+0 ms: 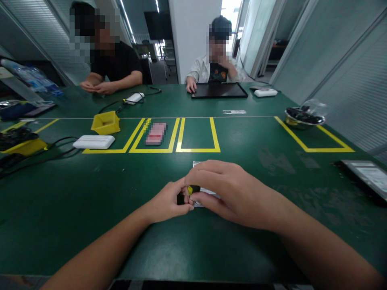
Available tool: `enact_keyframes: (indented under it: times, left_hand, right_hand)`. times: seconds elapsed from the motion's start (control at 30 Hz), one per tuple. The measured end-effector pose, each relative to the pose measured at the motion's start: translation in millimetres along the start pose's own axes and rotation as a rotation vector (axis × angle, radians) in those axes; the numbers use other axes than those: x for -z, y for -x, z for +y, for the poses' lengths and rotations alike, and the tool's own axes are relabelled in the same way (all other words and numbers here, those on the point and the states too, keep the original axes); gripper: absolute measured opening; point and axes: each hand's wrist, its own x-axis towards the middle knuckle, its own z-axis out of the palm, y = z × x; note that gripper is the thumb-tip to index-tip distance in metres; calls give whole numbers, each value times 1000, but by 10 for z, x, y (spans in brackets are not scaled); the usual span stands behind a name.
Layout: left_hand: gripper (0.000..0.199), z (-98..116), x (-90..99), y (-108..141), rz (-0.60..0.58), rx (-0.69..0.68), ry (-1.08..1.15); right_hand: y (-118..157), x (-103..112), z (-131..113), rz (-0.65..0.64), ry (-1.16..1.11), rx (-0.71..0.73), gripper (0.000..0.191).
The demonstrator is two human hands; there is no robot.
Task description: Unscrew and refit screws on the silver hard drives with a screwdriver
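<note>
At the middle of the table my right hand (225, 193) is closed, thumb and fingers pinching a small black-and-yellow piece (193, 189) that looks like a tool handle. My left hand (169, 203) meets it from the left, its fingers curled together around the same spot. A black bit (180, 199) shows between the left thumb and fingers; whether it belongs to the same piece I cannot tell. Below and behind my right fingers lies a flat silvery metal object (198, 204), mostly covered by the hand, its far edge just showing.
Yellow tape frames (198, 150) mark the green table (90, 193); one holds a pink phone-like object (156, 133). A yellow bin (105, 123) and white power strip (93, 141) stand left. Right are a metal bowl (304, 121) and hard drive (367, 177). Two people sit opposite.
</note>
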Motion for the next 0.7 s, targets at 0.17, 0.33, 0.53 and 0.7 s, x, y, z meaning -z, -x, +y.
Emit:
enact_keyframes:
  times: [0.17, 0.33, 0.53, 0.7]
  left_hand:
    - [28, 11, 6, -6, -9, 9, 28]
    - [25, -6, 6, 3, -18, 13, 40]
    - [25, 14, 27, 6, -48, 3, 83]
    - [25, 39, 51, 8, -113, -10, 131]
  right_hand:
    - [-5, 3, -7, -18, -9, -3, 18]
    - [12, 13, 2, 9, -4, 19, 25]
    - [54, 94, -11, 123, 52, 51, 22]
    - [105, 191, -42, 236, 265, -52, 19]
